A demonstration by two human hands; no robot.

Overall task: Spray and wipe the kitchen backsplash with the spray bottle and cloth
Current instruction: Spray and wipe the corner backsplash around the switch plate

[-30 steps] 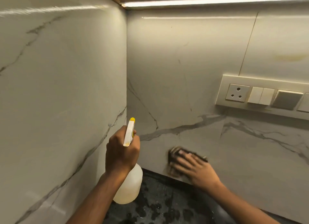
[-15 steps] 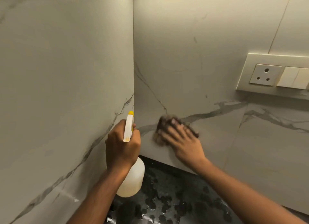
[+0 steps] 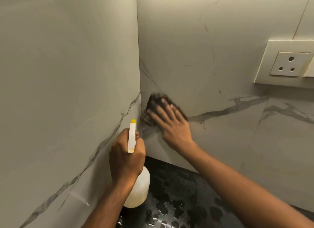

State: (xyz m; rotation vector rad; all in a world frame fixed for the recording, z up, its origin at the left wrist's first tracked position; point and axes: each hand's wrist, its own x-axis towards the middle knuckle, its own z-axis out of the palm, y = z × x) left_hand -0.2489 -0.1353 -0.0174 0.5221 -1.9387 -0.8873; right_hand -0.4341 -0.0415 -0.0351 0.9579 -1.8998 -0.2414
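The backsplash is pale marble-look tile with grey veins, meeting a side wall at an inside corner. My right hand lies flat on a dark cloth, pressing it against the backsplash right beside the corner; the cloth is blurred and mostly under my fingers. My left hand grips the neck of a white spray bottle with a yellow-tipped nozzle, held upright just below and left of the cloth, its nozzle toward the corner.
A cream socket and switch plate is fixed to the backsplash at the right edge. The marble side wall fills the left half. Below lies a dark speckled wet countertop.
My right hand has swept the cloth up and left along the backsplash into the corner. The view has shifted left and closer. The bottle stays in my left hand.
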